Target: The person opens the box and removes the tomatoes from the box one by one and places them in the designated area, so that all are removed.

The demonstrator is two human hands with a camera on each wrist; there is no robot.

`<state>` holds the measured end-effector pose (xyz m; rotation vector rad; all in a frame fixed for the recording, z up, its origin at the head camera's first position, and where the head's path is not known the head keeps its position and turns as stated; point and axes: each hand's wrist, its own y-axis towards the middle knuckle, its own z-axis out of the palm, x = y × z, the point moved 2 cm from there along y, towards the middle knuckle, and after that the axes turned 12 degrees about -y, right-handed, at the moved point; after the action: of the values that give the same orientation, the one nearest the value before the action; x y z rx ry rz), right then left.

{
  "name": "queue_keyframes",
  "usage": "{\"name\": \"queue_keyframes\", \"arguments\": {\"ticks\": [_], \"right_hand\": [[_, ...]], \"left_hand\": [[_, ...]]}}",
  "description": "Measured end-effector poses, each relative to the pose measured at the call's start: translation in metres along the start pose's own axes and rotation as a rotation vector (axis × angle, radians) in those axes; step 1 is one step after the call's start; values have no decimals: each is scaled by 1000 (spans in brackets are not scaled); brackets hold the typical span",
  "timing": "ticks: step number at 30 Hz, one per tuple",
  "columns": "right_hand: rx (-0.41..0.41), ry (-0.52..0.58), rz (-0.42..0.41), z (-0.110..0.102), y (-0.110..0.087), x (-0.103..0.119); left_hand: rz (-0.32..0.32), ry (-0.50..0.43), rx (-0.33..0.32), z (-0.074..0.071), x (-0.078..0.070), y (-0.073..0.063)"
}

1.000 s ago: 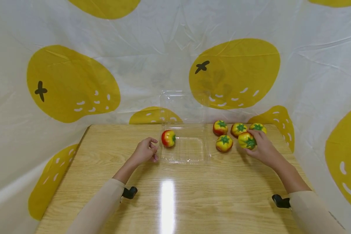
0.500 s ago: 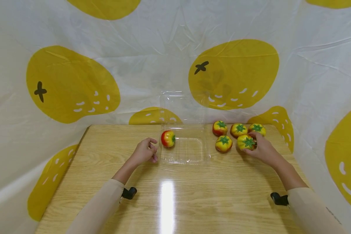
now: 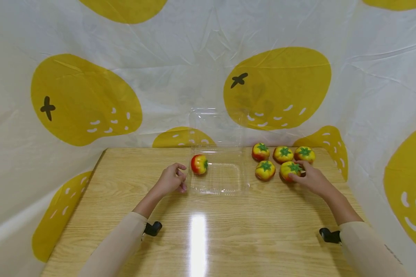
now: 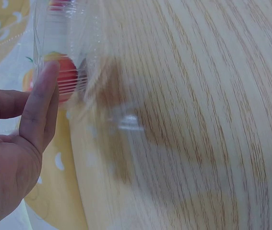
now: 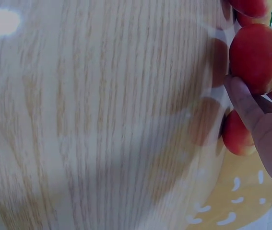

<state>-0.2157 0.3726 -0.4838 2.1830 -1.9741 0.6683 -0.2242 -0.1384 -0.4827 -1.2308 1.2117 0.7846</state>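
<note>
My right hand (image 3: pixel 311 177) has its thumb and fingers around a toy fruit (image 3: pixel 286 169), yellow and red with green star-shaped leaves on top. In the right wrist view the red underside of that toy fruit (image 5: pixel 254 60) shows between thumb and fingers, close to the wood. My left hand (image 3: pixel 171 179) is beside the clear plastic clamshell box (image 3: pixel 225 191), fingers loosely bent and holding nothing. In the left wrist view its fingertips (image 4: pixel 49 72) are right at the box wall. Inside the box, at the left back, one matching fruit (image 3: pixel 199 164) lies on its side, leaves facing right.
Several more such fruits (image 3: pixel 265 170) stand leaves-up at the table's back right. The box's lid (image 3: pixel 216 129) is raised behind its base. A white sheet (image 3: pixel 180 88) with yellow fruit prints hangs behind and around the wooden table (image 3: pixel 242 238).
My right hand has lowered the toy fruit it holds, tilting it from leaves-forward to leaves-up, in front of the back row. The left hand has stayed in place.
</note>
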Motion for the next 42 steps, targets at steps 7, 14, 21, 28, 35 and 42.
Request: {"name": "queue_keyframes", "arguments": {"ticks": [7,14,21,28,35,42], "right_hand": [[13,-30,28,1,0,-2],[18,-36,48,5,1,-2],[-23,-42,51,10,1,-2],[-40,-25,50,13,1,-4],[-26,-5,59,17,3,-6],[-30,8,41,20,2,-5]], "left_hand": [[3,6,-4,0,1,1],[8,7,-9,0,2,1],[11,11,-10,-2,2,4],[8,11,2,-2,3,4],[13,26,-1,-1,3,3],[16,19,-2,-2,5,3]]}}
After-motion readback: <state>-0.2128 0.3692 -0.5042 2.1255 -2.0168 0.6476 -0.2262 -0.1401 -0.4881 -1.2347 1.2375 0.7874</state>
